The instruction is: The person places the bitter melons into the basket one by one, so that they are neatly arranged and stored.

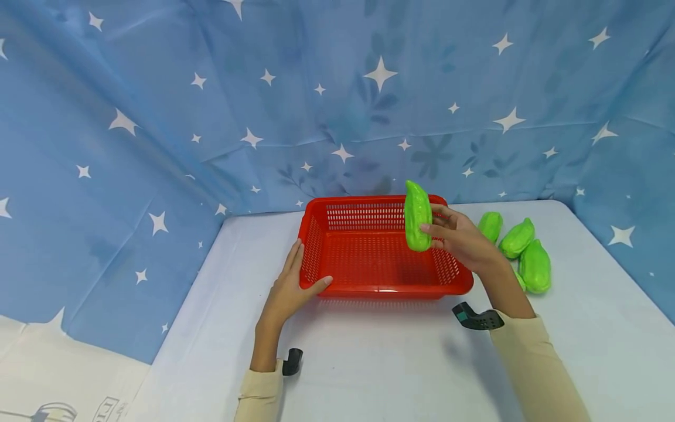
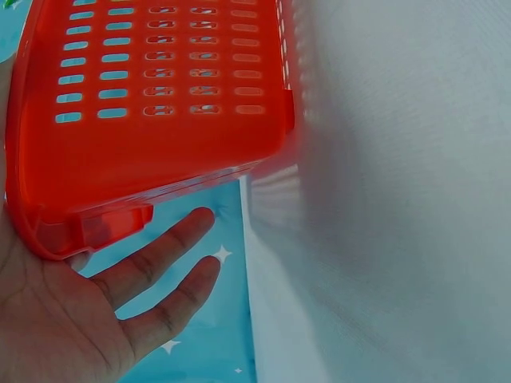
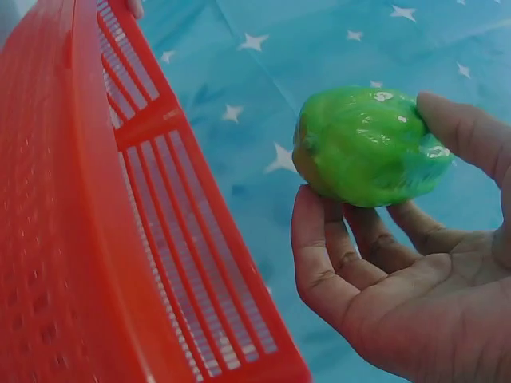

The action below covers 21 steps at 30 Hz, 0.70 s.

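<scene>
My right hand (image 1: 456,237) holds up a glossy bright-green fruit or vegetable (image 1: 418,217), long and ridged with a pointed tip, over the right part of a red plastic basket (image 1: 379,291). Thumb on one side and fingertips on the other, the hand pinches the green piece (image 3: 363,148) in the right wrist view. At the basket's near left corner rests my left hand (image 1: 287,296), thumb across the front rim and fingers along the left side. Two of its fingers (image 2: 172,311) stretch out straight beside the slotted red wall (image 2: 160,152) in the left wrist view.
Several similar green pieces (image 1: 535,266) lie on the white table (image 1: 369,357) to the right of the basket, one partly hidden by the right forearm. A blue star-patterned cloth (image 1: 316,117) hangs behind the table and along its sides.
</scene>
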Motion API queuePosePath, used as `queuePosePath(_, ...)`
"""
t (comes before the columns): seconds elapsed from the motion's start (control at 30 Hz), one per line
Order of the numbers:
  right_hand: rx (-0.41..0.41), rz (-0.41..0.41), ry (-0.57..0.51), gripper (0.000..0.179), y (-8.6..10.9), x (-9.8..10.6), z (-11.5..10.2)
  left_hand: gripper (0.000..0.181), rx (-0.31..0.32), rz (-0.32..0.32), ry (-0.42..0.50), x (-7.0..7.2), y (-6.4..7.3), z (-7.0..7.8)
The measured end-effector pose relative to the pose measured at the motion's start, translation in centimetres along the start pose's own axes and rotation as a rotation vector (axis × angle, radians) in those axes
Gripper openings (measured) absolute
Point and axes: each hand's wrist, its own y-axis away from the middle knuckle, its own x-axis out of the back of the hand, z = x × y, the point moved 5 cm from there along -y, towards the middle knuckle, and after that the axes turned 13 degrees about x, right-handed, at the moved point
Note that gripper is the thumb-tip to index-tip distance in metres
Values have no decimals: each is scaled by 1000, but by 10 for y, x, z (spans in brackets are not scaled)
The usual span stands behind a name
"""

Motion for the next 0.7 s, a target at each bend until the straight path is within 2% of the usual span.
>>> queuePosePath(0.13, -66, -14, 6, 47, -14, -11, 6, 108, 4, 1, 4, 0, 0, 0)
queuePosePath(0.4, -186, -16, -51, 72, -38, -32, 20, 106, -7, -3, 13, 1, -2, -1)
queuePosePath(0.7, -273, -53, -36, 78, -64, -55, 36, 107, -10, -7, 7, 2, -2, 0)
